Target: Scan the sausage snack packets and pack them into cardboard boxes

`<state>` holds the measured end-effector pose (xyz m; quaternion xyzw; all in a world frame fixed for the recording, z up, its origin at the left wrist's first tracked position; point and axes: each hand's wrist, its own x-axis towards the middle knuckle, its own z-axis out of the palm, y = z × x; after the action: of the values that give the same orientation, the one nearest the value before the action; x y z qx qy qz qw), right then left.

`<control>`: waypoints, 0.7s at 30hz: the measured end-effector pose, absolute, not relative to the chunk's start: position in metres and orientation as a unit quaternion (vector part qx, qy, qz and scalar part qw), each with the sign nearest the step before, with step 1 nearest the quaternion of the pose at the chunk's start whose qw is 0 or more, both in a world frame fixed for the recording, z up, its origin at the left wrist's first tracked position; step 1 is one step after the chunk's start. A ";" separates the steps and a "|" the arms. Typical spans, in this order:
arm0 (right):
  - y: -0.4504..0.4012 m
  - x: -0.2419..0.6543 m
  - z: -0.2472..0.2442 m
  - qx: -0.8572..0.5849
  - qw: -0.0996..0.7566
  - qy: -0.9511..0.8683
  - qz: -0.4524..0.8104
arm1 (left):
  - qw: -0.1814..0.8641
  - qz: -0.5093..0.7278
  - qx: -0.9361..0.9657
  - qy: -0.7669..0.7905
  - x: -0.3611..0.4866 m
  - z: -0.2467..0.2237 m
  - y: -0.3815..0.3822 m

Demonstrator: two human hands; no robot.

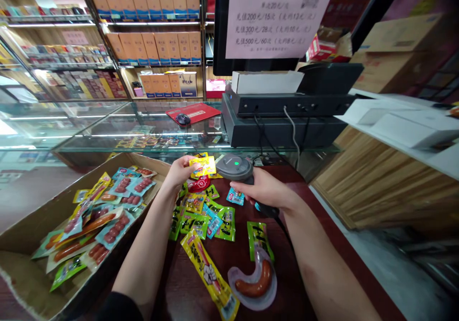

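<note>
Between its thumb and fingers my left hand [182,170] pinches a small yellow snack packet [204,166]. My right hand [267,187] is wrapped round the handle of a grey barcode scanner [234,167], whose head faces the packet and shows a green light. Below both hands, green snack packets [226,223], a red packet [199,183] and blue packets [213,223] lie in a loose pile on the dark red tabletop [290,268]. Closer to me are a long yellow sausage packet [210,275] and a curved, vacuum-packed sausage [256,282], which touches a green packet [258,237].
A cardboard box [21,259] holding packaged sausages stands at the left. Behind the table, a glass counter [143,115] carries a red mouse pad [201,114], a mouse [183,118] and a black cash drawer [279,129]. The scanner's cable hangs by my right forearm.
</note>
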<state>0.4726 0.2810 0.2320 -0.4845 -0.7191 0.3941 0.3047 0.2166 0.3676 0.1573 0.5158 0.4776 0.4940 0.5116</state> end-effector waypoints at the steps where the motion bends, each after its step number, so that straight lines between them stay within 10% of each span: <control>1: 0.280 0.472 0.233 -0.487 0.307 -0.717 0.393 | 0.516 0.495 0.510 0.479 0.218 0.160 0.367; 21: 0.269 0.469 0.241 -0.465 0.239 -0.738 0.427 | 0.287 0.622 0.408 0.603 0.101 0.229 0.253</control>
<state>0.4690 0.2688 0.2405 -0.4648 -0.7377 0.4271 0.2393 0.1012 0.2534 0.2289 0.4082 0.6030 0.6224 0.2871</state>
